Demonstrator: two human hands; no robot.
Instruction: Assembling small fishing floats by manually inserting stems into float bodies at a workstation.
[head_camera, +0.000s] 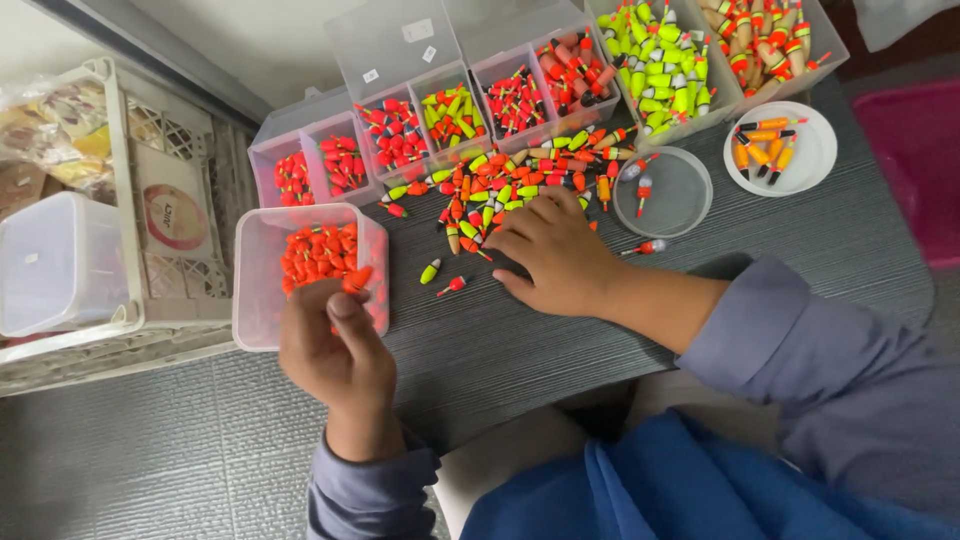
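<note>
My left hand (335, 350) hovers, fingers curled loosely and gripping nothing I can see, at the clear tub (262, 315) of orange floats (320, 252), while at one o'clock my right hand (555, 252) lies flat, fingers spread, on the pile of mixed floats (510, 180) on the desk (830, 240).

Two bare hands, no gloves, no rings or watch visible. Left hand (335, 350): short trimmed thumbnail, wrist leaving grey-blue long sleeve (370, 480) with bunched, creased cuff, lower centre of frame. Right hand (555, 255): forearm bare partway, same grey-blue sleeve (830, 370) pushed up, loose folds, right of frame. Brighter blue cloth (680, 490) over lap, lower right.
</note>
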